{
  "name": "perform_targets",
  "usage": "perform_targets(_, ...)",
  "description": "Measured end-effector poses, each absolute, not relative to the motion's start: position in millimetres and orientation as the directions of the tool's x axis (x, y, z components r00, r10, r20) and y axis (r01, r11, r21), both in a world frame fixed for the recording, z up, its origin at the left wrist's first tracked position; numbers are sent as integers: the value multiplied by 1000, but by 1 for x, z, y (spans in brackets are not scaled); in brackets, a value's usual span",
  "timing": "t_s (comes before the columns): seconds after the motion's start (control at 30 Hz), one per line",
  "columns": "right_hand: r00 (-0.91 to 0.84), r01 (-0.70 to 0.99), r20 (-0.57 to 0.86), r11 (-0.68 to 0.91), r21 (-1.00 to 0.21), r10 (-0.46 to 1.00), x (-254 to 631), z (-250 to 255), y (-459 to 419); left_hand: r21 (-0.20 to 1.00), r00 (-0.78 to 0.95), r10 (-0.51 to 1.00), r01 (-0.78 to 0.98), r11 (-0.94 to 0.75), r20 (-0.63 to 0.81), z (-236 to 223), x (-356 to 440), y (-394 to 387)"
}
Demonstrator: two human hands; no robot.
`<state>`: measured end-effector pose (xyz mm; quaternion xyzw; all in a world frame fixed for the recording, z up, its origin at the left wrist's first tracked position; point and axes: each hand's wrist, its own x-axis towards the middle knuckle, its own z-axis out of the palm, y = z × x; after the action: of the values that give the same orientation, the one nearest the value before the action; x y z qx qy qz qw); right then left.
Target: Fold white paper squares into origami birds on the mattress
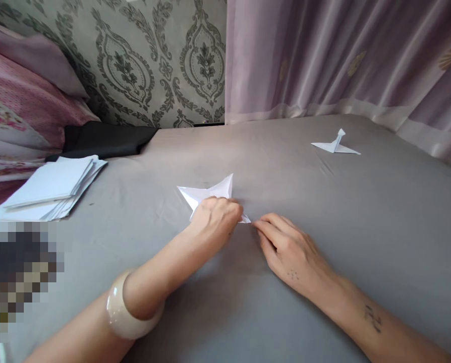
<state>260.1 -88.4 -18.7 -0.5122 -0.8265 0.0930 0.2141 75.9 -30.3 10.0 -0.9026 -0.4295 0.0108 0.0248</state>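
Note:
A white folded paper piece [206,193] with pointed corners lies on the grey sheet in front of me. My left hand [220,214], with a pale bangle on its wrist, is closed over the paper's near side and hides much of it. Its fingertips are tucked out of sight. On the right, my right hand [286,242] has its fingers pressed together at the paper's right-hand tip. Thumb and fingertips pinch that corner.
A folded paper bird [337,143] stands at the back right. Stacked white paper sheets [55,181] lie on the left, near a black folded item [108,138] and pink floral fabric [21,111]. A lilac curtain [304,55] and patterned wall [165,60] close off the back.

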Motion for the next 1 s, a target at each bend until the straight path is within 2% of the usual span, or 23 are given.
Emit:
perform_targets(0.13, -383, 805, 232, 447, -391, 894, 259, -17, -86, -89, 693, 716, 720, -688, 82, 1, 68, -24)
perform_targets(0.3, -372, 830, 211, 425, -362, 904, 254, -16, -84, -88, 708, 702, 706, -703, 69, -4, 62, -22)
perform_targets(0.67, -179, 874, 155, 229, -428, 972, 242, -20, -69, -108, 700, 709, 714, -692, 81, 3, 68, -23)
perform_targets(1.0, -125, 855, 82, 149, -497, 989, 239, -16, -61, -101, 632, 768, 762, -640, -102, 29, 86, -29)
